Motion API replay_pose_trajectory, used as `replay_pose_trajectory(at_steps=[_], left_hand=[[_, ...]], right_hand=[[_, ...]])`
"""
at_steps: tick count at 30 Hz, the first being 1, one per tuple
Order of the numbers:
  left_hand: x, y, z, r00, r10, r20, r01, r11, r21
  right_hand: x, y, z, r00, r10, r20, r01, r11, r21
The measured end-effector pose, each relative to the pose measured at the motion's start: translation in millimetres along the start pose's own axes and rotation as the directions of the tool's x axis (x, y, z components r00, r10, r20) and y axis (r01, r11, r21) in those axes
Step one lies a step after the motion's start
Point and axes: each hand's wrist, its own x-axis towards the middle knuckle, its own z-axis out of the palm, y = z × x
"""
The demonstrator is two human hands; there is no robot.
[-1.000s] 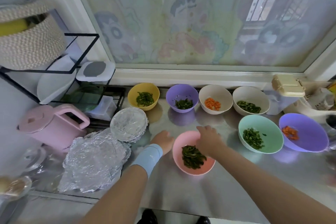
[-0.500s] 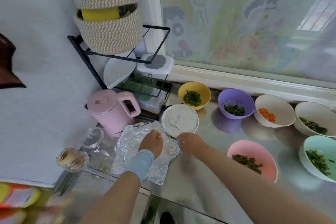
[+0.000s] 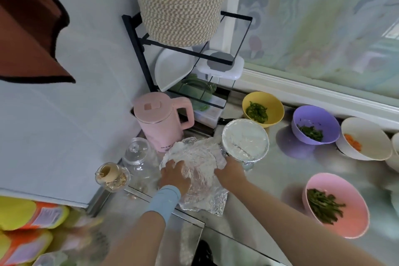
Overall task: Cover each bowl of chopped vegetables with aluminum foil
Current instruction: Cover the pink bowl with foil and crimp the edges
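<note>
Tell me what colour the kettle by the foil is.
Pink kettle, clearest in the head view.

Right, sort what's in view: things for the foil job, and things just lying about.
For the job: foil sheets, foil-covered bowl, uncovered yellow bowl, purple bowl, white bowl, pink bowl; left hand and right hand on the foil sheets.

Lying about: pink kettle, woven basket, black rack, glass jar.
</note>
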Motion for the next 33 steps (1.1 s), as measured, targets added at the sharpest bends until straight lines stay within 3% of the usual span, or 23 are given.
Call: replay_pose_trajectory(at_steps=[3,6,11,16,20,23,27,33], left_hand=[[-2.3,6.4,-9.2,0.988,0.039,-0.150,-0.052,0.995,-0.083],[-4.3,19.9,-22.5,0.944,0.105,-0.312,-0.168,0.968,-0.184],[-4.6,45.6,-41.6,0.866,0.301,-0.399,-0.388,0.908,-0.158],[-11.3,85.9,-53.0,0.891,0.388,-0.235,-0.429,0.889,-0.160],[-29.9,130.2,-48.3,0.906,0.413,-0.093,-0.424,0.887,-0.181],[-49.9,169.1,-35.2,0.893,0.449,-0.023,-0.438,0.856,-0.274],[-72.8,216.4,-5.6,0.900,0.437,0.005,-0.391,0.809,-0.439],[-97.8,274.4,40.6,0.908,0.404,0.113,-0.307,0.823,-0.477]], right_hand=[[-3.0,-7.2,-8.6,0.996,-0.034,0.079,0.034,0.999,0.009],[-5.2,-7.7,-25.9,0.995,-0.050,0.092,0.036,0.988,0.153],[-10.4,4.3,-76.0,0.988,-0.112,0.104,0.077,0.953,0.292],[-16.9,40.3,-130.2,0.991,-0.115,0.073,0.089,0.953,0.290],[-34.5,77.5,-181.3,0.999,-0.045,-0.020,0.050,0.920,0.388],[-43.4,113.8,-212.7,0.993,0.075,-0.094,-0.009,0.828,0.560],[-59.2,161.9,-241.7,0.987,0.145,-0.063,-0.045,0.639,0.768],[-83.9,225.8,-266.7,0.980,0.196,-0.044,-0.087,0.614,0.785]])
